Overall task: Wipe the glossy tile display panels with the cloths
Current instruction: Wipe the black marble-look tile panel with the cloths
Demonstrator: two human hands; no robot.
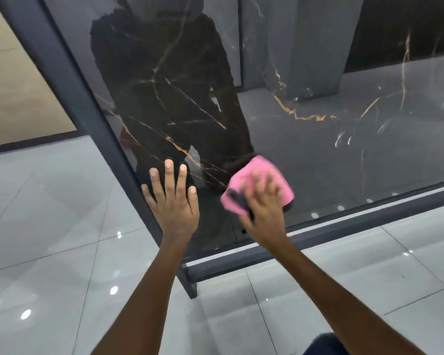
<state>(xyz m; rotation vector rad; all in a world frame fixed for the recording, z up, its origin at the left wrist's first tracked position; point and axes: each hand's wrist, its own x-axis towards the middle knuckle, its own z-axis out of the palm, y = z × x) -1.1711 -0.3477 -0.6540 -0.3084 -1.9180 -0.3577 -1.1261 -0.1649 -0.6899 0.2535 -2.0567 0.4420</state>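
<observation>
The left hand (173, 201) lies flat on the dark glossy panel (318, 155) near its lower left corner, just beside the grey frame (87, 111), with all fingers straight and spread and nothing held. To the right of it, near the bottom edge of the panel, the right hand (263, 201) presses a pink cloth (256, 170) against the surface; this hand is blurred, so I cannot tell how much the fingers curl. Below the panel is a pale tiled floor (49, 226).
</observation>
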